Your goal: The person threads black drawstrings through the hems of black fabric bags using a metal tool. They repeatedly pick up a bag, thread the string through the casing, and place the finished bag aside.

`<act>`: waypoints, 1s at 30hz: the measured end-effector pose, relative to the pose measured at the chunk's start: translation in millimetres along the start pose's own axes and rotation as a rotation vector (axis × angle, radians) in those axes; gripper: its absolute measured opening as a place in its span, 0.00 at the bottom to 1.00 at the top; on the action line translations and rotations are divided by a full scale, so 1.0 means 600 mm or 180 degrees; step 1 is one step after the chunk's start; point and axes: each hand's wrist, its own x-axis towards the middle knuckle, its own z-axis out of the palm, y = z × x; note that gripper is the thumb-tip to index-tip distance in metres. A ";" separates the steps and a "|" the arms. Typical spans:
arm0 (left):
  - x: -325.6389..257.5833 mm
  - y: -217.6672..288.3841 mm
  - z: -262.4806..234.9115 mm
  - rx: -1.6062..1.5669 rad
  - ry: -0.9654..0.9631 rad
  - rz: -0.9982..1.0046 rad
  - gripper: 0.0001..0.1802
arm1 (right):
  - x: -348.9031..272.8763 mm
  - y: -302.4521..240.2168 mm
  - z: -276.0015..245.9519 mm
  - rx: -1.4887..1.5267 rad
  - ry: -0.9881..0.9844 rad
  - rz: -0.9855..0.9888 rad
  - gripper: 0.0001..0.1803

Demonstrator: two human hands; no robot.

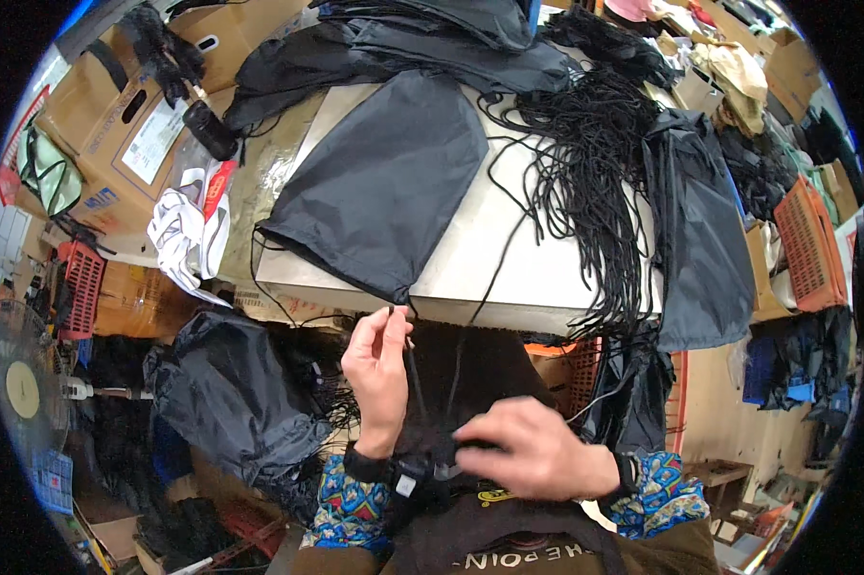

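Note:
A black drawstring bag (384,182) lies flat on the pale work surface, its mouth end toward me. My left hand (379,369) is closed in a pinch at the bag's near corner, where a thin cord comes out and hangs down. Lower and to the right, my right hand (523,450) is over my lap, its fingers curled and smeared by motion. Near its fingertips a dark cord (454,369) hangs from the table edge; whether the fingers hold it I cannot make out.
A thick bundle of black cords (585,192) spills over the table's right side, beside another black bag (700,240). Black fabric (403,53) is piled at the back. White straps (193,225) lie left, near a cardboard box (130,134). A fan (22,388) stands at far left.

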 end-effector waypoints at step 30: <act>-0.002 0.040 0.039 -0.1515 -0.0561 -0.1489 0.12 | 0.064 0.125 0.043 -0.0385 0.1491 0.1065 0.09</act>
